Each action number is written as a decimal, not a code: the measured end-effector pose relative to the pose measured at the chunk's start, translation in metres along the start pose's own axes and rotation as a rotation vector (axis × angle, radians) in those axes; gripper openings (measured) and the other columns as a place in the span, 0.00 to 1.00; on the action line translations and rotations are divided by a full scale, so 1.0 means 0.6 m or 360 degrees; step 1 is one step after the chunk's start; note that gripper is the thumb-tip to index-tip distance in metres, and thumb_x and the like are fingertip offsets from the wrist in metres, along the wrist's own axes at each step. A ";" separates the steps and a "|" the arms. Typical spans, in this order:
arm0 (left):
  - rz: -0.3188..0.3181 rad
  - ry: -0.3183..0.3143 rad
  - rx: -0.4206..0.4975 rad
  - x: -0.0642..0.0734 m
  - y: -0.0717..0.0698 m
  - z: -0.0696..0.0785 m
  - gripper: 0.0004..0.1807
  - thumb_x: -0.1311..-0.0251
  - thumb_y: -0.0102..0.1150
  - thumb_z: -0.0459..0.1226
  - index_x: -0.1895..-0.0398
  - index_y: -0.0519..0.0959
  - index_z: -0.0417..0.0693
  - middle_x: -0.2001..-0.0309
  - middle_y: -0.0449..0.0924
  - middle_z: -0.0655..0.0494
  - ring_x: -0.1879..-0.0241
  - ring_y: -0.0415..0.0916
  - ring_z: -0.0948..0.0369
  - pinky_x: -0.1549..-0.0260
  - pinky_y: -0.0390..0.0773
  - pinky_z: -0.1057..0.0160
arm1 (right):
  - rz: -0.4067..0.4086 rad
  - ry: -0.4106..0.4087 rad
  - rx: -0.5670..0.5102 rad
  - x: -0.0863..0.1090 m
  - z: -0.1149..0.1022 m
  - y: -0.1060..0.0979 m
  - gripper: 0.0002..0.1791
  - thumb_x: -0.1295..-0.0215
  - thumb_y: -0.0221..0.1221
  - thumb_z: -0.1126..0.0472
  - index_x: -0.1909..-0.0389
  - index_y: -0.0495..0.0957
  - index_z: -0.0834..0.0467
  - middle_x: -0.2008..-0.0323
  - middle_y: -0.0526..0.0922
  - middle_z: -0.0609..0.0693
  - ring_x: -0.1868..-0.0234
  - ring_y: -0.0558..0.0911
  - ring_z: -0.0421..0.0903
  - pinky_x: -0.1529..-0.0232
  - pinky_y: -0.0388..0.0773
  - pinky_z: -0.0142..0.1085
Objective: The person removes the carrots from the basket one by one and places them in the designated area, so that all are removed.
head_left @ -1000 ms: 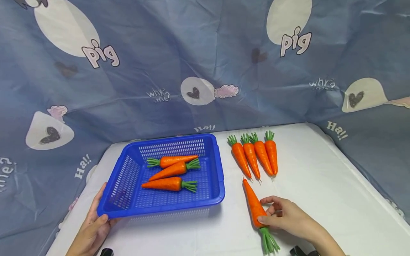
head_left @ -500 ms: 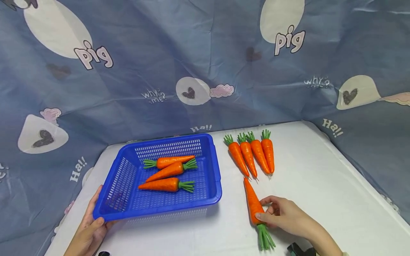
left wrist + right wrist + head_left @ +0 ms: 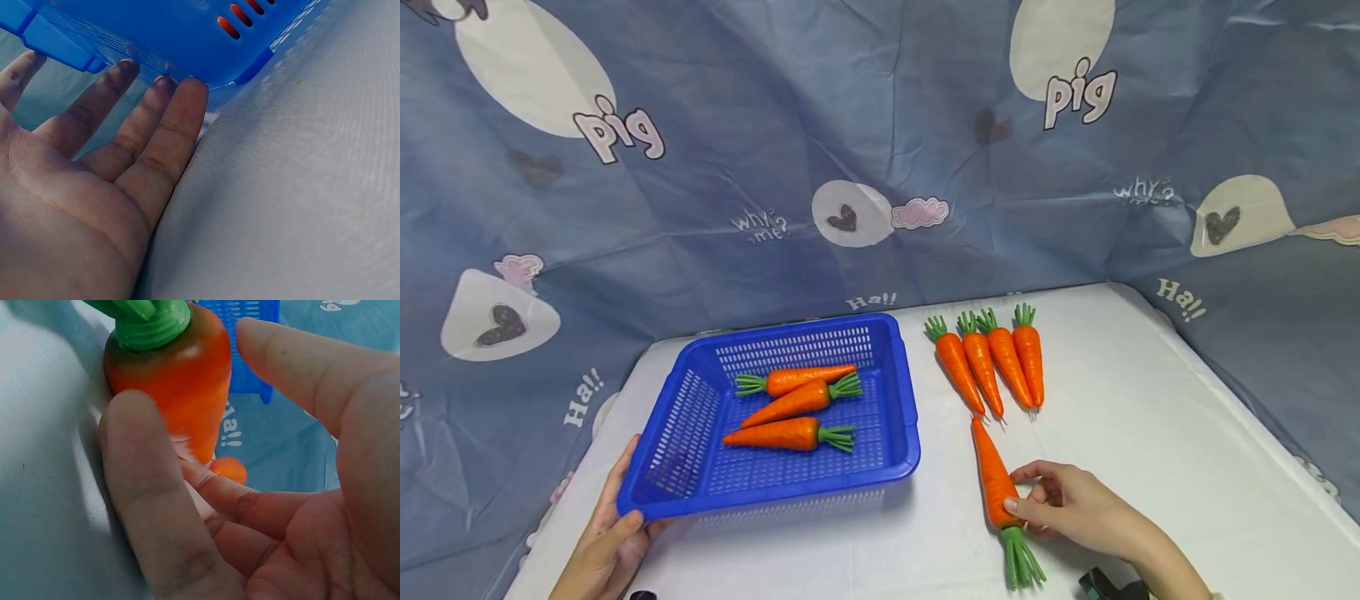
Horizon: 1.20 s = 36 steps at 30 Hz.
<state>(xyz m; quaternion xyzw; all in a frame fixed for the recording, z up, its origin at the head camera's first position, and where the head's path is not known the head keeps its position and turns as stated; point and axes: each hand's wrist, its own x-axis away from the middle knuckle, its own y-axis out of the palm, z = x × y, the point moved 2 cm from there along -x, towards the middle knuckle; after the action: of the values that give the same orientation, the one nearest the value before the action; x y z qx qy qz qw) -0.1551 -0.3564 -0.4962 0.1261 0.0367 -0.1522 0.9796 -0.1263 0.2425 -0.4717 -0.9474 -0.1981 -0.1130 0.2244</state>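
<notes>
**A loose carrot [image 3: 992, 471] is pinched by the right hand [image 3: 1078, 508] beside a blue basket [image 3: 775, 493]**

Clock positions are read from the head view, with the basket taken as the centre of the dial.

The loose carrot is laid on the white-covered desk [image 3: 1120, 417] between 3 and 4 o'clock, its thin tip aimed at 11 and its green leaves at 5. Its thick end is pinched just above the leaves: the thumb is laid over the top, and the other fingers are curled in against the side.

At 8 o'clock, the basket's near corner is touched by the left hand [image 3: 610, 542]. Its fingers are spread and nearly straight, with the tips set against the outside of the basket, as is shown in the left wrist view.

Inside the basket, three carrots [image 3: 797, 403] are placed one behind another. The leaves of the farthest are pointed to 9 o'clock, those of the middle one between 2 and 3, those of the nearest to 3.

Toward 3 o'clock, four carrots [image 3: 981, 367] are lined up side by side, leaves turned to between 11 and 12. Whether the leftmost is touched by the loose carrot's tip cannot be told.

Beyond the desk, toward 12, a blue printed cloth [image 3: 700, 267] is hung.
</notes>
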 end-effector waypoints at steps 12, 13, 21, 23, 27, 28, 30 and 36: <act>0.0036 -0.0039 -0.0021 0.012 -0.003 -0.003 0.40 0.14 0.37 0.34 0.12 0.35 0.75 0.22 0.62 0.78 0.30 0.75 0.69 0.37 0.84 0.64 | -0.0023 -0.0062 -0.0013 -0.003 0.000 -0.003 0.30 0.25 0.67 0.51 0.36 0.76 0.70 0.68 0.85 0.52 0.68 0.85 0.45 0.66 0.87 0.34; 0.0031 -0.0038 -0.0018 0.012 -0.003 -0.003 0.40 0.14 0.37 0.34 0.12 0.35 0.75 0.21 0.61 0.78 0.29 0.75 0.69 0.37 0.84 0.64 | -0.0020 -0.0070 -0.0019 -0.003 0.000 -0.003 0.30 0.25 0.67 0.51 0.36 0.75 0.70 0.68 0.85 0.52 0.68 0.85 0.45 0.66 0.87 0.34; 0.0043 -0.0034 -0.0088 0.004 0.007 0.006 0.41 0.15 0.41 0.34 0.11 0.36 0.73 0.19 0.55 0.75 0.27 0.72 0.71 0.36 0.82 0.66 | 0.0013 -0.0058 -0.0048 -0.002 0.007 -0.005 0.30 0.24 0.67 0.50 0.35 0.75 0.70 0.69 0.83 0.52 0.67 0.86 0.46 0.64 0.89 0.35; 0.0052 -0.0040 -0.0091 0.004 0.009 0.007 0.42 0.15 0.42 0.34 0.11 0.36 0.72 0.18 0.54 0.74 0.27 0.72 0.71 0.36 0.82 0.65 | 0.0015 -0.0051 -0.0039 -0.003 0.009 -0.007 0.30 0.24 0.66 0.50 0.35 0.75 0.70 0.68 0.83 0.52 0.66 0.85 0.46 0.64 0.89 0.35; 0.0057 -0.0027 -0.0097 0.003 0.013 0.008 0.43 0.16 0.44 0.33 0.11 0.37 0.72 0.18 0.54 0.72 0.27 0.72 0.70 0.36 0.82 0.65 | 0.0037 -0.0051 -0.0031 -0.004 0.013 -0.012 0.29 0.23 0.65 0.51 0.35 0.75 0.69 0.68 0.84 0.53 0.66 0.85 0.46 0.63 0.89 0.35; 0.0051 -0.0018 -0.0099 0.002 0.014 0.009 0.43 0.16 0.44 0.33 0.11 0.36 0.72 0.18 0.54 0.71 0.27 0.72 0.69 0.36 0.82 0.65 | 0.0047 -0.0045 -0.0038 -0.005 0.014 -0.014 0.29 0.23 0.65 0.51 0.34 0.75 0.69 0.68 0.84 0.53 0.65 0.85 0.46 0.63 0.89 0.35; 0.0048 -0.0008 -0.0105 0.001 0.016 0.011 0.43 0.16 0.44 0.33 0.11 0.36 0.72 0.18 0.54 0.71 0.27 0.73 0.69 0.36 0.82 0.65 | 0.0073 -0.0024 -0.0046 -0.006 0.015 -0.017 0.29 0.23 0.65 0.51 0.34 0.75 0.69 0.67 0.84 0.53 0.65 0.85 0.46 0.63 0.89 0.35; 0.0037 0.0031 -0.0078 0.004 0.018 0.010 0.43 0.17 0.45 0.32 0.11 0.37 0.70 0.19 0.57 0.71 0.28 0.74 0.68 0.36 0.82 0.65 | 0.0118 -0.0023 -0.0011 -0.006 0.021 -0.025 0.24 0.21 0.63 0.52 0.38 0.79 0.66 0.66 0.87 0.53 0.66 0.86 0.46 0.65 0.89 0.36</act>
<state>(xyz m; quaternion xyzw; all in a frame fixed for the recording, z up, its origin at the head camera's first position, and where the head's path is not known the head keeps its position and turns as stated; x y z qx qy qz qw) -0.1495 -0.3487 -0.4883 0.1038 0.0487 -0.1385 0.9837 -0.1345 0.2593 -0.4782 -0.9557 -0.1642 -0.0984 0.2237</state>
